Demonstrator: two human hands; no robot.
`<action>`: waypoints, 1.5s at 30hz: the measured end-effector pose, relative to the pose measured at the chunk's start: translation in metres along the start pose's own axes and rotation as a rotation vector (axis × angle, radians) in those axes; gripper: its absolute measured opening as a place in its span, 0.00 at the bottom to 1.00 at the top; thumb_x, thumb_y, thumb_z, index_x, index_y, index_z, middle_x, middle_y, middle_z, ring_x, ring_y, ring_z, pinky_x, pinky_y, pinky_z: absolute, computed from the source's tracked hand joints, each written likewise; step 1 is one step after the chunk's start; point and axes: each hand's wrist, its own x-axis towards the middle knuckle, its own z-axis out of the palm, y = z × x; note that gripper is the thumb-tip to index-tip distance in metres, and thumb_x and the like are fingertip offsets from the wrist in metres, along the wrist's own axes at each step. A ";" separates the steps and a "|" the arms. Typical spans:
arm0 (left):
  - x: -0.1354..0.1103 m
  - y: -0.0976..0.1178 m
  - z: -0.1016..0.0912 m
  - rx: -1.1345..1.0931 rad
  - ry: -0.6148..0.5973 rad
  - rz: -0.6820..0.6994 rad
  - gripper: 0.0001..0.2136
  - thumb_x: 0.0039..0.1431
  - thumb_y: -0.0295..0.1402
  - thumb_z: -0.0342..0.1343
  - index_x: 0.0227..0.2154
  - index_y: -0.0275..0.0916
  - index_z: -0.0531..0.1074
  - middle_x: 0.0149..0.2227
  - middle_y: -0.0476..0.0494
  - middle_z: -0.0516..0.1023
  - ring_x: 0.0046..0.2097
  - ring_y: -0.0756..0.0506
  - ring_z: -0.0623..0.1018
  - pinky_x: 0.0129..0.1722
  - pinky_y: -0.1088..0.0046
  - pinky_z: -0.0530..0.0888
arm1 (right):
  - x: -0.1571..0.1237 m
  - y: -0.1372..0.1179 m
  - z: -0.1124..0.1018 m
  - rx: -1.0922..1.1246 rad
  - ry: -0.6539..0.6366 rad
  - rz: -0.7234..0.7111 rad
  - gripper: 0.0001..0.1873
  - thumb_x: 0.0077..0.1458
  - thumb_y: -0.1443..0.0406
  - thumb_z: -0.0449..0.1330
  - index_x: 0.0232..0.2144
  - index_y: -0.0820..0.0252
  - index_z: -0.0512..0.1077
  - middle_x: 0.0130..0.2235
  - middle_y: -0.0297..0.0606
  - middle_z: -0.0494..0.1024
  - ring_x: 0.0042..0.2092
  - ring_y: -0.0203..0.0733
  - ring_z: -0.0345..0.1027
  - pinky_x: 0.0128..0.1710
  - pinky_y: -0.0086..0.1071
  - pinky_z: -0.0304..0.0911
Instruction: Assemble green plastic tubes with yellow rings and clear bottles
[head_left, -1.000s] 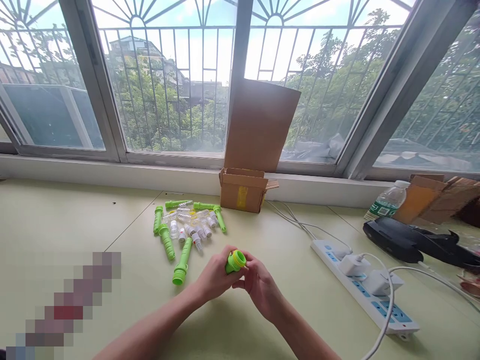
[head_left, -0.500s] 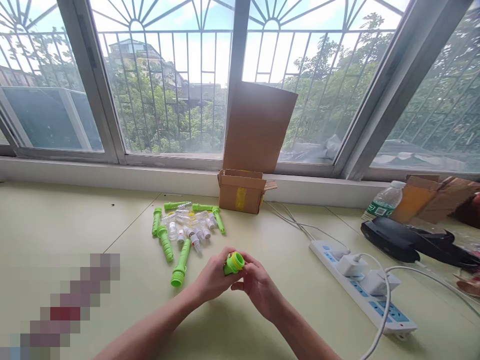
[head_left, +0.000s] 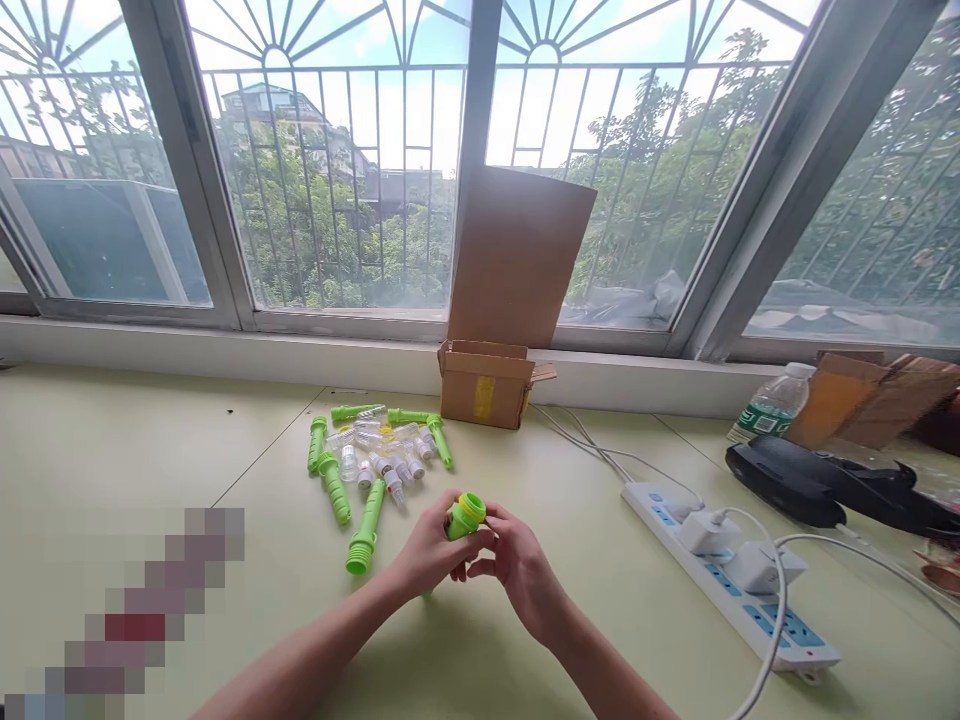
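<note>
My left hand (head_left: 426,552) is wrapped round a green plastic tube (head_left: 465,515) whose wide threaded mouth points up and to the right. My right hand (head_left: 517,572) sits just right of it, fingers curled and touching the tube below its mouth. Both hands hover over the pale green table (head_left: 150,470). Behind them lies a heap of green tubes (head_left: 365,524) and small clear bottles with white caps (head_left: 390,460).
A small open cardboard box (head_left: 486,383) stands by the window sill, a cardboard sheet (head_left: 521,255) leaning behind it. At right lie a white power strip (head_left: 731,575) with chargers and cables, a black device (head_left: 795,480), a water bottle (head_left: 772,402) and more cardboard boxes (head_left: 870,395).
The green tube has shifted slightly left and tipped more upright in my hands. My right fingers have slid a little lower on it. The rest is as before.
</note>
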 end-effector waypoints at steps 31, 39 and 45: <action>-0.008 0.018 -0.002 0.283 -0.021 0.129 0.15 0.62 0.43 0.48 0.45 0.37 0.63 0.35 0.45 0.74 0.36 0.47 0.72 0.37 0.72 0.67 | 0.000 -0.001 -0.006 -0.006 0.031 0.012 0.13 0.54 0.61 0.56 0.41 0.57 0.72 0.37 0.38 0.72 0.36 0.40 0.64 0.31 0.34 0.70; -0.007 0.012 -0.002 0.355 -0.013 0.125 0.14 0.62 0.40 0.49 0.47 0.39 0.62 0.34 0.46 0.76 0.35 0.46 0.73 0.35 0.73 0.67 | 0.001 0.000 -0.006 0.018 0.034 0.020 0.11 0.54 0.62 0.54 0.39 0.56 0.72 0.36 0.37 0.72 0.35 0.40 0.64 0.31 0.35 0.69; -0.008 0.011 -0.001 0.383 -0.010 0.120 0.15 0.61 0.40 0.50 0.48 0.40 0.61 0.34 0.48 0.76 0.34 0.47 0.73 0.34 0.73 0.67 | 0.000 -0.001 -0.009 0.049 0.032 0.050 0.12 0.54 0.63 0.53 0.39 0.57 0.73 0.36 0.38 0.73 0.34 0.39 0.64 0.33 0.36 0.68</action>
